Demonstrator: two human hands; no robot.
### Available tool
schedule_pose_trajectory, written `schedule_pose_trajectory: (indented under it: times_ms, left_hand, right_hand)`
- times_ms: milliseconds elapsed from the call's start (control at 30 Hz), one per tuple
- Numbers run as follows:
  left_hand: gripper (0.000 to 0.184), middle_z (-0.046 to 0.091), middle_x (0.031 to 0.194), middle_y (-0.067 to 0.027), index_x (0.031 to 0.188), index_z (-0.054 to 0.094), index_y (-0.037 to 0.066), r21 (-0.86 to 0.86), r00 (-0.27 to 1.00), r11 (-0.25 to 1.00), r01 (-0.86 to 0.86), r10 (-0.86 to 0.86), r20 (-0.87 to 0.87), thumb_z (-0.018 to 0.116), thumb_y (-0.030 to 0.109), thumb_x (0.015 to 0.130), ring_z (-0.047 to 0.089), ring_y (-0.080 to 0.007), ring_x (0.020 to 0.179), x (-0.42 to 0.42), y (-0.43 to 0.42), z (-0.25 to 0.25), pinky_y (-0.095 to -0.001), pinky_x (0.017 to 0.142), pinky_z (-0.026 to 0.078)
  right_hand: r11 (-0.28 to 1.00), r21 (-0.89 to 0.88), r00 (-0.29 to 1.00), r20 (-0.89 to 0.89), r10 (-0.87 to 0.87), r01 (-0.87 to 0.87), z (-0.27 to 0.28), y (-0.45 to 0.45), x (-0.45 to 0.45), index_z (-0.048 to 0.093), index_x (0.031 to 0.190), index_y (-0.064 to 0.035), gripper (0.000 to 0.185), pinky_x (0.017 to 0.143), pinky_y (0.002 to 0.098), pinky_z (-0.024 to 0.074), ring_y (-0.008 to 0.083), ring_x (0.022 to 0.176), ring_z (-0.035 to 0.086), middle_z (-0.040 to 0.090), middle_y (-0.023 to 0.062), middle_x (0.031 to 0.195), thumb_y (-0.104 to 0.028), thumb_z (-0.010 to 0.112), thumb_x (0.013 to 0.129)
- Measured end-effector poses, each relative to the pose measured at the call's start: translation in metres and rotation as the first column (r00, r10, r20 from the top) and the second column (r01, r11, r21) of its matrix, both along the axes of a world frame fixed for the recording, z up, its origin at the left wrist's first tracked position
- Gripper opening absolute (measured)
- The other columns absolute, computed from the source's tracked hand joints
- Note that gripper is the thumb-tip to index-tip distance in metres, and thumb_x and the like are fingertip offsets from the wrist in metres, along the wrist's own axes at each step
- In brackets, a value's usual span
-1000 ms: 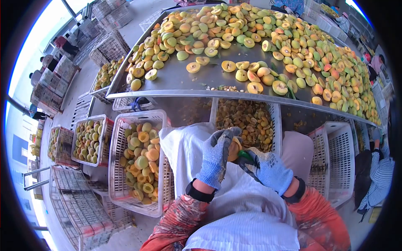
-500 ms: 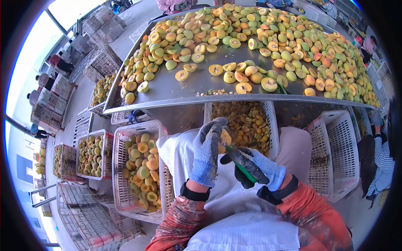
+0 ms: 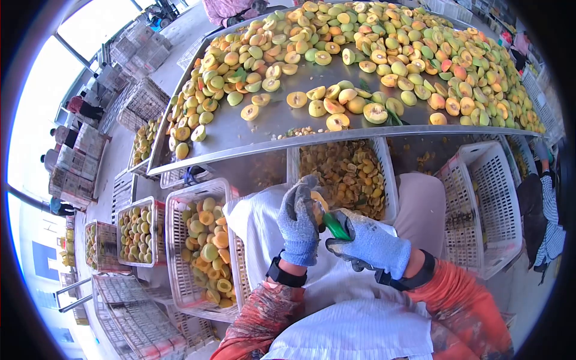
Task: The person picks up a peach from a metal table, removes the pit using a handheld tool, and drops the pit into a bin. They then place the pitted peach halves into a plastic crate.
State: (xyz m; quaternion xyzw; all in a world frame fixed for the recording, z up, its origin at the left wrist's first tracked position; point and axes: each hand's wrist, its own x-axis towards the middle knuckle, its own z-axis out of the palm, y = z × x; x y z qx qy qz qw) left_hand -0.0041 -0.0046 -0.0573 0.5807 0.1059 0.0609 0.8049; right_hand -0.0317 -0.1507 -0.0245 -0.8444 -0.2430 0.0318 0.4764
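My left hand, in a blue and grey coated glove, is closed around a yellow peach half above my lap. Closed on a green-handled pitting tool, my right hand wears a matching glove and is close beside the left. The tool's working end is against or very near the fruit; my fingers and the peach hide it. Below and beyond the hands is a white crate of peach scraps. A white cloth covers my lap.
A metal table ahead carries many halved peaches, its raised edge facing me. A crate of peach halves stands at my left, with more filled crates beyond. White crates stand at right. Other people are farther off.
My right hand has turned, so the green handle now sits higher and closer to the peach half. My left hand keeps its hold. The view has shifted slightly.
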Motion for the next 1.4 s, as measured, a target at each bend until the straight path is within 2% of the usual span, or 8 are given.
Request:
schedule_pose_trajectory:
  times_ms: [267,400,467,533,600,733,1267,1400]
  left_hand:
    - [0.024,0.062,0.103,-0.0156,0.108,0.057,-0.002,0.614,0.897,0.776,-0.147,-0.158,0.414,0.048,0.012,0.091,0.061,-0.0270,0.093,0.018,-0.001,0.000,-0.0331,0.084,0.047]
    - [0.030,0.063,0.102,-0.0136,0.107,0.055,-0.003,0.711,0.846,0.664,-0.231,-0.224,0.484,0.045,0.022,0.094,0.061,-0.0214,0.091,0.024,-0.011,-0.005,-0.0304,0.080,0.048]
    - [0.023,0.064,0.098,-0.0102,0.105,0.057,-0.003,0.118,0.999,0.992,-0.040,0.037,0.025,0.049,0.015,0.092,0.060,-0.0154,0.084,0.026,-0.018,-0.010,-0.0278,0.074,0.049]
    - [0.025,0.064,0.097,-0.0084,0.105,0.058,-0.003,0.153,0.998,0.987,-0.044,0.039,0.039,0.051,0.017,0.093,0.058,-0.0110,0.083,0.024,-0.020,-0.005,-0.0256,0.073,0.049]
    - [0.028,0.065,0.097,-0.0096,0.107,0.059,-0.004,0.136,0.995,0.989,0.048,-0.059,0.079,0.051,0.020,0.093,0.059,-0.0121,0.083,0.024,-0.018,-0.003,-0.0257,0.074,0.048]
    - [0.028,0.066,0.093,-0.0096,0.105,0.060,-0.003,0.551,0.965,0.831,0.075,-0.199,0.168,0.052,0.021,0.093,0.061,-0.0133,0.078,0.034,-0.018,0.013,-0.0243,0.067,0.050]
    - [0.045,0.064,0.095,-0.0160,0.112,0.054,0.002,-0.540,0.973,0.833,-0.118,-0.012,-0.231,0.051,0.040,0.089,0.064,-0.0284,0.074,0.080,-0.001,-0.006,-0.0313,0.054,0.053]
    - [0.044,0.065,0.088,-0.0129,0.105,0.059,0.003,-0.151,0.969,0.966,-0.210,0.186,-0.161,0.049,0.042,0.089,0.063,-0.0239,0.064,0.064,0.104,0.001,-0.0281,0.043,0.046]
  right_hand:
    - [0.918,0.382,0.519,-0.809,0.277,0.106,0.022,-0.019,0.012,0.048,0.111,-0.0050,0.035,0.039,0.0251,0.0398,0.0099,0.043,0.049,0.051,0.0015,0.064,-0.015,0.064,0.081]
    - [0.999,0.008,0.891,-0.452,0.037,-0.038,0.000,-0.016,0.016,0.048,0.111,-0.0026,0.038,0.038,0.0268,0.0410,0.0117,0.045,0.051,0.053,0.0017,0.064,-0.014,0.065,0.080]
    - [0.996,-0.092,0.989,-0.145,-0.004,-0.010,-0.031,-0.016,0.016,0.048,0.111,-0.0027,0.037,0.038,0.0269,0.0413,0.0119,0.046,0.052,0.054,0.0023,0.066,-0.015,0.064,0.080]
    - [0.982,-0.184,0.983,0.184,-0.017,0.051,-0.027,-0.023,0.021,0.048,0.110,-0.0029,0.037,0.038,0.0271,0.0415,0.0122,0.047,0.052,0.055,0.0029,0.068,-0.016,0.064,0.080]
    - [0.965,0.259,0.635,-0.739,0.225,-0.042,0.018,-0.035,0.032,0.048,0.110,-0.0030,0.038,0.038,0.0262,0.0418,0.0113,0.048,0.052,0.056,0.0040,0.072,-0.018,0.065,0.079]
    - [0.792,0.602,0.348,-0.767,0.538,0.101,0.006,-0.043,0.039,0.048,0.116,-0.0048,0.041,0.037,0.0232,0.0402,0.0094,0.044,0.049,0.053,0.0039,0.069,-0.015,0.065,0.079]
    - [0.441,0.810,0.449,-0.583,0.677,0.386,0.006,-0.025,0.046,0.047,0.122,-0.0026,0.052,0.039,0.0222,0.0399,0.0101,0.044,0.050,0.057,0.0032,0.072,-0.005,0.069,0.075]
    - [0.673,0.634,0.780,-0.610,0.135,0.379,-0.011,-0.040,0.056,0.046,0.121,-0.0048,0.049,0.044,0.0262,0.0453,0.0135,0.051,0.057,0.060,0.0049,0.070,-0.019,0.067,0.080]
